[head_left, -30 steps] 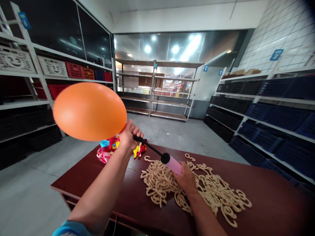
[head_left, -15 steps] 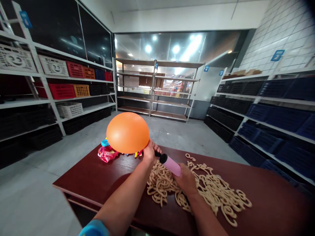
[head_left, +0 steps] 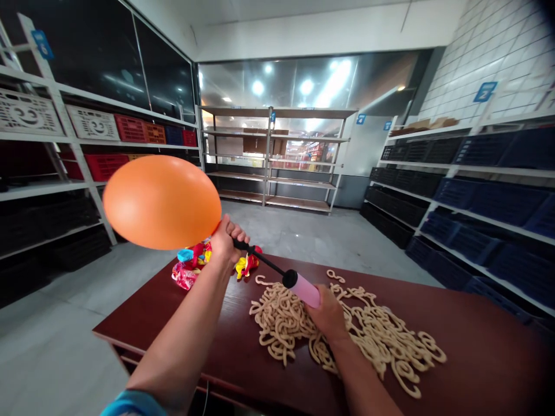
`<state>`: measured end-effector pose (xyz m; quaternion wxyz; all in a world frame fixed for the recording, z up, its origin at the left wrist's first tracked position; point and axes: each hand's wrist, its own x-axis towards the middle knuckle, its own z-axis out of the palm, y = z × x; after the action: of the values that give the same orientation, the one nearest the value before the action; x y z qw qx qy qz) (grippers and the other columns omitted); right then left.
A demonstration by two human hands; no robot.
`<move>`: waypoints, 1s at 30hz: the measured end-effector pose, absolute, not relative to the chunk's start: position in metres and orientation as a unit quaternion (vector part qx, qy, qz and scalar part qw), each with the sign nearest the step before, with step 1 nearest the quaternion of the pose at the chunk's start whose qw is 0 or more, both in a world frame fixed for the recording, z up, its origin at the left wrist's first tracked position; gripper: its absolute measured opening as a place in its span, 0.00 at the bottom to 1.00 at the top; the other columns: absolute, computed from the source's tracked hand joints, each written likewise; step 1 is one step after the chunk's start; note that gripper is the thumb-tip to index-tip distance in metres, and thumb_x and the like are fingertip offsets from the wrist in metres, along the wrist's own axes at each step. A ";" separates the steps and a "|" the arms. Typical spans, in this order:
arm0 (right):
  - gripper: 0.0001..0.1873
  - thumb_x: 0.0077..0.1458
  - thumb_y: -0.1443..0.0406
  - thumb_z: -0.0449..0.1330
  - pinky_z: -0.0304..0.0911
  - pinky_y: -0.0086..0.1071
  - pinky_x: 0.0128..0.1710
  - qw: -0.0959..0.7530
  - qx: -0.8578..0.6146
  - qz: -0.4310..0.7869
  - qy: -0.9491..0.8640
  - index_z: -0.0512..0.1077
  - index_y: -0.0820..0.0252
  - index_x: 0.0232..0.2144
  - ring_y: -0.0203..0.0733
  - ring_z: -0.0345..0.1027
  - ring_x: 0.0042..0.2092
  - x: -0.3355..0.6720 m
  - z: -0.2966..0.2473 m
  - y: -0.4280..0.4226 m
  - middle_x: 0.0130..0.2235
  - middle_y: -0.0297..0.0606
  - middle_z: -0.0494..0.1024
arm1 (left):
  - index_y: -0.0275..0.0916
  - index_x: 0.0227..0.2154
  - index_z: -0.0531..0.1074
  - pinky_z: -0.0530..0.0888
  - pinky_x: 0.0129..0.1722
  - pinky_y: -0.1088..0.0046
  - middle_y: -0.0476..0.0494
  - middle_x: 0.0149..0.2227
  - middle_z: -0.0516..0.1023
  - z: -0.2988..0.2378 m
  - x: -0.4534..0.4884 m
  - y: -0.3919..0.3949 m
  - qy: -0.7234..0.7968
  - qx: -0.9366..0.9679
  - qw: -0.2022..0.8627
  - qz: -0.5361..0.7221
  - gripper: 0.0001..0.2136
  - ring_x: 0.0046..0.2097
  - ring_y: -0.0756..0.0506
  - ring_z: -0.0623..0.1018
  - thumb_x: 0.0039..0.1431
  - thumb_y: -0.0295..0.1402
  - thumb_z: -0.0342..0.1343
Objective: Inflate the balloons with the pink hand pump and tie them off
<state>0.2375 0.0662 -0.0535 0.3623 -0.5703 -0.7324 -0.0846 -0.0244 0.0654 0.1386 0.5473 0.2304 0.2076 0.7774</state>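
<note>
At left of centre in the frame, a smooth, rounded orange rubber balloon [head_left: 162, 202] is held by its hidden neck in the closed left hand [head_left: 224, 238], together with the black end of a pink-and-black plastic cylindrical pump [head_left: 306, 290]. The pump's stiff barrel is gripped by the right hand [head_left: 329, 315], lower centre. The balloon is judged light, springy, easily burst, and best held by its neck.

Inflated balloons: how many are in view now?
1: the orange balloon, at the left hand, by the black end of the pink pump. Anything directly behind the balloon is hidden.
</note>
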 end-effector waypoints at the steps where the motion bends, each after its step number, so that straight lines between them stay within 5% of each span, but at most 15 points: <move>1: 0.14 0.45 0.65 0.56 0.56 0.30 0.34 0.359 -0.571 -0.089 -0.733 0.65 0.60 0.37 0.41 0.66 0.35 0.237 -0.054 0.066 0.33 0.38 0.72 | 0.40 0.16 0.42 0.58 0.16 0.75 0.56 0.13 0.47 0.133 -0.020 0.069 0.211 0.225 0.554 0.773 0.23 0.14 0.53 0.56 0.51 0.40 0.53; 12: 0.11 0.46 0.64 0.57 0.55 0.30 0.34 0.334 -0.548 -0.105 -0.759 0.65 0.61 0.35 0.41 0.65 0.34 0.236 -0.054 0.061 0.31 0.38 0.71 | 0.40 0.16 0.43 0.57 0.15 0.75 0.56 0.12 0.48 0.051 0.063 0.090 0.268 0.140 0.603 0.738 0.24 0.14 0.54 0.55 0.50 0.47 0.52; 24: 0.16 0.44 0.64 0.56 0.56 0.31 0.36 0.365 -0.561 -0.114 -0.734 0.65 0.60 0.39 0.42 0.66 0.36 0.237 -0.049 0.065 0.34 0.39 0.72 | 0.40 0.17 0.43 0.59 0.16 0.75 0.57 0.13 0.49 0.142 -0.021 0.071 0.244 0.215 0.533 0.781 0.22 0.14 0.54 0.56 0.51 0.40 0.52; 30: 0.13 0.44 0.64 0.56 0.55 0.31 0.34 0.358 -0.559 -0.114 -0.739 0.65 0.60 0.36 0.42 0.65 0.34 0.238 -0.053 0.064 0.31 0.38 0.71 | 0.40 0.17 0.44 0.57 0.15 0.75 0.57 0.13 0.49 0.121 -0.001 0.083 0.263 0.186 0.547 0.773 0.21 0.13 0.54 0.56 0.51 0.41 0.52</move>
<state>0.2379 0.0643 -0.0531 0.3584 -0.5592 -0.7389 -0.1139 -0.0013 0.0827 0.1208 0.5470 0.1859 0.2627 0.7728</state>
